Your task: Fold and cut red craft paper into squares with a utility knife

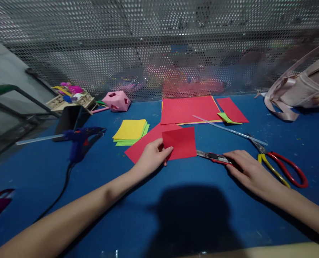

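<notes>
My left hand (155,154) pinches the left edge of a small red sheet of paper (181,143), tilted up off the table. A larger red sheet (139,150) lies beneath it on the blue surface. To the right, my right hand (245,168) has its fingers closed on the handle of a utility knife (215,157). The knife's blade points left, its tip close to the small sheet's lower right corner; whether they touch I cannot tell. Scissors (277,161) with red and yellow handles lie just beyond my right hand.
Yellow and green paper squares (131,130) are stacked left of centre. A blue glue gun (80,139) with a cord rests at left, near a dark phone (68,120). Behind are a pink paper shape (117,101), red sheets (188,109), a glue stick (229,129) and a bag (304,87).
</notes>
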`<state>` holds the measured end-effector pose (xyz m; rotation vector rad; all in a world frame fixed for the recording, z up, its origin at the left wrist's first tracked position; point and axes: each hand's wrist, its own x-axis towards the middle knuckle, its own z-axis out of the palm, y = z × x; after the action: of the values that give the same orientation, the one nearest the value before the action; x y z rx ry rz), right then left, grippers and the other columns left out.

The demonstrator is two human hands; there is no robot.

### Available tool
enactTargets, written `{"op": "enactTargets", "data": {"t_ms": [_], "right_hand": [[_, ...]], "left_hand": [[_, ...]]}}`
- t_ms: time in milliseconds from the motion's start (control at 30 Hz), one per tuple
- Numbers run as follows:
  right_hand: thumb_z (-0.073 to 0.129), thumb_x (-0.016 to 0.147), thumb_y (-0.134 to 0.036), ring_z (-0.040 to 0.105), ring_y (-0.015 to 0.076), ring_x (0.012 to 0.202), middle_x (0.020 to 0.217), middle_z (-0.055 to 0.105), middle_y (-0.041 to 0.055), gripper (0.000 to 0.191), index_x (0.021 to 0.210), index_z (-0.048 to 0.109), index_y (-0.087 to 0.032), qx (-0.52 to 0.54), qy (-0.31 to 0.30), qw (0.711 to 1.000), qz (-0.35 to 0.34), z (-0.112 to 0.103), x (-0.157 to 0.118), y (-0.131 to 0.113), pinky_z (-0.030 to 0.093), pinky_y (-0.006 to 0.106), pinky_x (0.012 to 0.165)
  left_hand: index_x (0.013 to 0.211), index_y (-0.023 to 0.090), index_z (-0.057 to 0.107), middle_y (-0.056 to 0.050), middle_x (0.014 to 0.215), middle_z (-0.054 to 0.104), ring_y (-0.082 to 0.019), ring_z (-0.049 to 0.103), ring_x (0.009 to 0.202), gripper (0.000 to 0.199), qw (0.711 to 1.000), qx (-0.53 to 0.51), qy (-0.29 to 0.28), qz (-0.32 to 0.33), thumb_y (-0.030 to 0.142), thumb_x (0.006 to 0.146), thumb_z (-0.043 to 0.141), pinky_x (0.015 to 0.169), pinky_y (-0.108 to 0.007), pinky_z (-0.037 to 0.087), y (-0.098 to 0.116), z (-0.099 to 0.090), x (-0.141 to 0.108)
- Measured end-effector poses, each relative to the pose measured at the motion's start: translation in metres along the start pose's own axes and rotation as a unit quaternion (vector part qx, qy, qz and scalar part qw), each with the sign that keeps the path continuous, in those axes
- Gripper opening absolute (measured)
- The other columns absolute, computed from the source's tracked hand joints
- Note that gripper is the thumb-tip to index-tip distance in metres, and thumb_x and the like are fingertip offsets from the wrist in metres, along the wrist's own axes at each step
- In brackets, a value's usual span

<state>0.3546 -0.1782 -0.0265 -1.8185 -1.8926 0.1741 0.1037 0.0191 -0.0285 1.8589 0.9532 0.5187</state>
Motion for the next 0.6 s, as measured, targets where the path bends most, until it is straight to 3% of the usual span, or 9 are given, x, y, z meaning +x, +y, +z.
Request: {"op": "enactTargets", "data": {"t_ms": [67,133,200,267,333,400,500,600], "right_hand": [[0.045,0.096,-0.029,0.059,0.0234,0.096,0.105,0.065,0.0108,0.027,0.118,0.058,-0.02,-0.001,0.004,1.0,-0.003,0.001,-0.002,0.0,0.052,0.039,0.082],[0.046,0.096,-0.029,0.059,0.0234,0.095,0.106,0.065,0.0111,0.027,0.119,0.059,-0.02,-0.002,0.01,1.0,-0.004,0.002,-0.003,-0.001,0.052,0.039,0.081],[0.046,0.096,-0.029,0.059,0.0238,0.096,0.106,0.065,0.0114,0.028,0.12,0.058,-0.02,-0.003,0.012,1.0,-0.005,0.003,-0.003,-0.001,0.052,0.039,0.082],[0.046,0.096,-0.028,0.059,0.0242,0.097,0.106,0.065,0.0115,0.028,0.119,0.059,-0.02,-0.003,0.012,1.0,-0.008,0.003,-0.004,-0.002,0.052,0.04,0.083],[0.046,0.096,-0.028,0.059,0.0244,0.098,0.106,0.065,0.0116,0.027,0.118,0.059,-0.02,-0.004,0.014,1.0,-0.011,0.002,-0.003,-0.002,0.052,0.041,0.084],[0.047,0.096,-0.028,0.059,0.0245,0.099,0.107,0.065,0.0116,0.027,0.118,0.059,-0.021,-0.004,0.015,1.0,-0.014,0.003,-0.003,-0.002,0.052,0.041,0.084],[0.051,0.095,-0.031,0.059,0.0245,0.097,0.109,0.065,0.0114,0.028,0.12,0.059,-0.021,-0.016,0.019,0.999,-0.024,0.005,-0.003,-0.001,0.052,0.042,0.083],[0.051,0.096,-0.029,0.058,0.0233,0.094,0.108,0.065,0.0111,0.028,0.122,0.058,-0.021,-0.029,0.022,0.998,-0.044,0.007,-0.002,-0.001,0.051,0.04,0.081]], "left_hand": [[0.086,0.017,0.05,0.006,0.06,0.05,-0.011,0.053,0.043,0.021,1.0,0.016,0.022,-0.01,0.036,0.082,0.057,0.045,-0.023,0.039,-0.004,0.0,-0.001],[0.109,0.015,0.048,0.001,0.079,0.056,-0.01,0.055,0.051,0.036,0.997,0.04,0.062,0.013,0.032,0.08,0.06,0.049,-0.025,0.044,-0.007,-0.002,-0.006],[0.127,0.015,0.042,-0.006,0.1,0.056,-0.013,0.058,0.068,0.052,0.986,0.104,0.101,0.082,0.028,0.08,0.061,0.062,-0.029,0.051,-0.007,-0.005,-0.012],[0.126,0.017,0.048,-0.01,0.11,0.056,-0.018,0.059,0.088,0.042,0.959,0.191,0.105,0.178,0.026,0.086,0.057,0.077,-0.034,0.052,-0.004,-0.01,-0.016],[0.112,0.017,0.06,-0.01,0.109,0.058,-0.022,0.056,0.1,0.023,0.923,0.255,0.059,0.282,0.024,0.093,0.049,0.087,-0.039,0.049,-0.001,-0.016,-0.014],[0.1,0.018,0.066,-0.01,0.107,0.062,-0.023,0.055,0.106,0.023,0.891,0.281,-0.015,0.356,0.021,0.096,0.044,0.092,-0.04,0.047,0.0,-0.022,-0.008],[0.102,0.019,0.067,-0.01,0.115,0.063,-0.021,0.056,0.112,0.027,0.883,0.268,-0.098,0.373,0.02,0.099,0.041,0.096,-0.038,0.047,-0.006,-0.027,0.004],[0.105,0.019,0.067,-0.01,0.121,0.063,-0.019,0.058,0.113,0.028,0.89,0.266,-0.126,0.349,0.022,0.099,0.04,0.096,-0.035,0.048,-0.015,-0.029,0.009]]}}
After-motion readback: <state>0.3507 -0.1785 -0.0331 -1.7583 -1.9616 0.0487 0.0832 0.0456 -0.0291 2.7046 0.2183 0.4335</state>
